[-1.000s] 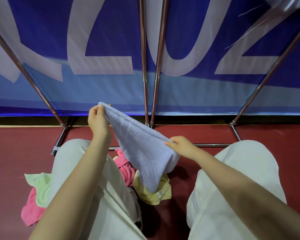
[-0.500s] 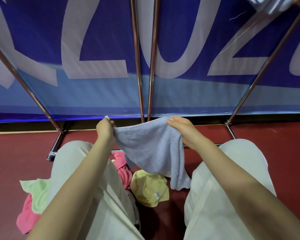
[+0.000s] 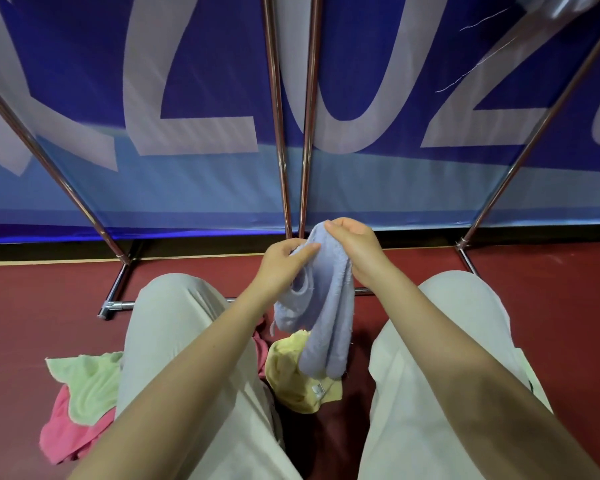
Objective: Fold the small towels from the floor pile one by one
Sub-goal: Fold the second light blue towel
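The left hand (image 3: 284,261) and right hand (image 3: 355,247) are pinching the blue towel (image 3: 321,317) top with their fingers. A yellow towel (image 3: 298,382) is lying at 6 o'clock below it.

Looking like a sports hall or event venue rather than a home: a dark red floor (image 3: 32,306) stretching out smooth and bare, a big blue printed banner (image 3: 201,188) with huge pale letters standing right ahead, leaning on shiny metal poles (image 3: 278,133) with feet resting on the floor.
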Tool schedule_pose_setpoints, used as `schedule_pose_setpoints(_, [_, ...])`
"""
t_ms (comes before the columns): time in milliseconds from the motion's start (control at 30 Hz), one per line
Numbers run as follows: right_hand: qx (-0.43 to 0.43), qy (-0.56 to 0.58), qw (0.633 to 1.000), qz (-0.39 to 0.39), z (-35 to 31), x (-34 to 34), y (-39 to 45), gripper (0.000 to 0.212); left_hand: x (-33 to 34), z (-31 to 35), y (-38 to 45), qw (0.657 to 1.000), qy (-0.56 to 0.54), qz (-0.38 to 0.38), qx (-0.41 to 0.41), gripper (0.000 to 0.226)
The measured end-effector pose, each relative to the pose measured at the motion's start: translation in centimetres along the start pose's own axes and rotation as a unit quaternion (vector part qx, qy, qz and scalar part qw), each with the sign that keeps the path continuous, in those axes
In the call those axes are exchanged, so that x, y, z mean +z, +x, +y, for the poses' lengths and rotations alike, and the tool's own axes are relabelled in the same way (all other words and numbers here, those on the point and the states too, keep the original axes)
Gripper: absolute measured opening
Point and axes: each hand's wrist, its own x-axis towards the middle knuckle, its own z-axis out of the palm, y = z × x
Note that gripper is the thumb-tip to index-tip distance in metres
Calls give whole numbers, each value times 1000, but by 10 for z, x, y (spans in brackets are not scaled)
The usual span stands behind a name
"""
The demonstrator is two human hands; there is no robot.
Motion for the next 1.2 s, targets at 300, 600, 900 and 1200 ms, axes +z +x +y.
schedule_pose_setpoints(300, [-129,-224,962,-82,7,1,-7,26,-14,8,3,985,-97,142,34,23])
schedule_pose_setpoints(600, [-124,-294,944,-87,24,-9,-12,40,-43,9,9,948,-183,259,12,25])
schedule_pose_setpoints(900, [-57,-386,916,-94,46,-44,-9,36,-91,-13,22,880,-307,351,-92,27])
schedule_pose_setpoints(1200, [-32,-263,959,-97,25,-59,-25,16,-87,-26,29,938,-173,243,-179,26])
